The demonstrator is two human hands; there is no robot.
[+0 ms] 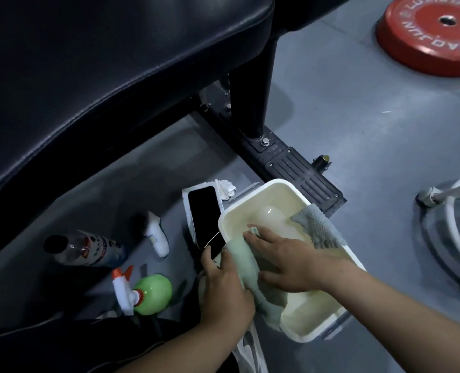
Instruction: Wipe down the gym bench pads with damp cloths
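Phone [206, 216], spray btl [153, 293] nr green cloth [245, 261]

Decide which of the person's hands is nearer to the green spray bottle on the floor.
Left. The left hand grips the green cloth just right of the spray bottle; the right hand presses the cloth farther right, over the basin.

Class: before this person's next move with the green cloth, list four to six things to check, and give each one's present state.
1. Green cloth under control: ok. The left hand grips it and the right hand lies on it.
2. Water in the basin: ok.
3. Green cloth wrung out enough: cannot tell.
4. Phone away from splashes: not ok, it lies right beside the basin.
5. Grey cloth ready: ok, draped over the basin rim.
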